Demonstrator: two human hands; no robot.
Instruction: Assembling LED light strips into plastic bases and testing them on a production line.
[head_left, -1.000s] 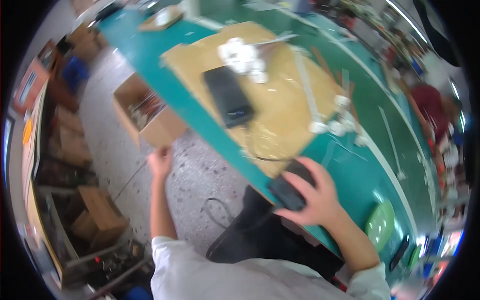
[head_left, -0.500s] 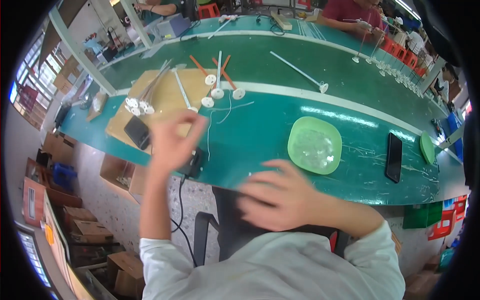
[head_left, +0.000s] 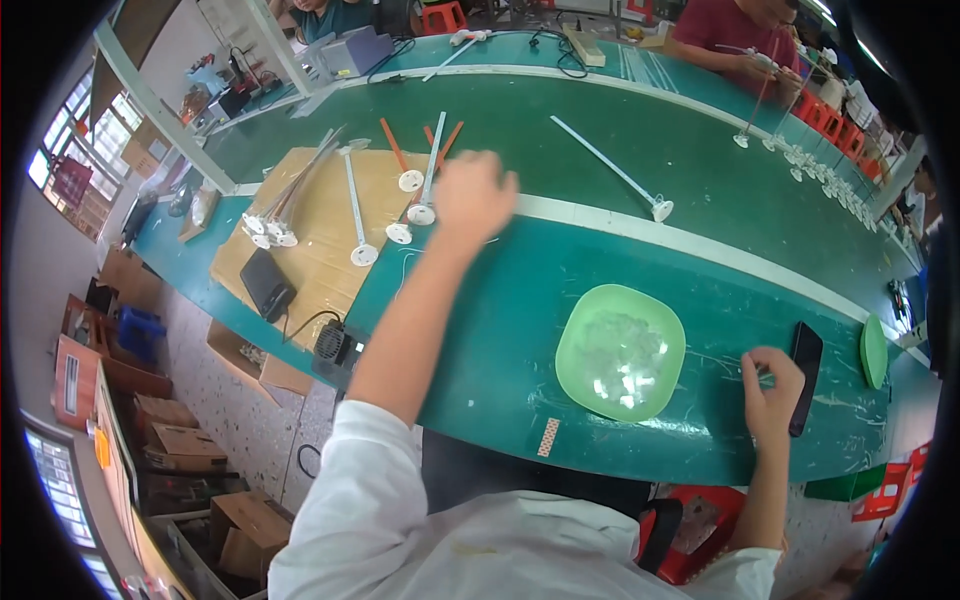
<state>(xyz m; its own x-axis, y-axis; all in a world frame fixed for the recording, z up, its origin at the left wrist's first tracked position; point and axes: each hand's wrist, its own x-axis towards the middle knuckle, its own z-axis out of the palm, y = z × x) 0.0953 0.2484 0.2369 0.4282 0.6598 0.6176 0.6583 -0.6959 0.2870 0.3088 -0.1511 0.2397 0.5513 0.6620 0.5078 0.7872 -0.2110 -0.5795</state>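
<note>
My left hand [head_left: 475, 200] reaches over the group of rods with round white bases. Its fingers curl away from view and hide one base, so a grip cannot be made out. Beside it stand a pale rod [head_left: 432, 165] and an orange rod [head_left: 393, 145]; another pale rod [head_left: 356, 205] is on the cardboard sheet [head_left: 315, 270]. My right hand [head_left: 772, 390] is closed, fingertips drawn toward the thumb, next to a black phone [head_left: 806, 375]. Anything in that pinch is too small to tell. Between my arms sits a green dish [head_left: 660, 395] holding clear small pieces.
A bundle of rods [head_left: 295, 195] and a black box-shaped device [head_left: 267, 283] lie on the cardboard. Near the table edge are a small patterned strip [head_left: 548, 437] and a corded black device [head_left: 338, 345]. One pale rod [head_left: 605, 162] lies beyond the white ledge [head_left: 650, 235]. A co-worker [head_left: 735, 40] handles rods.
My left hand has moved forward and right onto the rods. My right hand has swung right, past the dish to the phone, and its fingers have closed. The patterned strip has come into sight.
</note>
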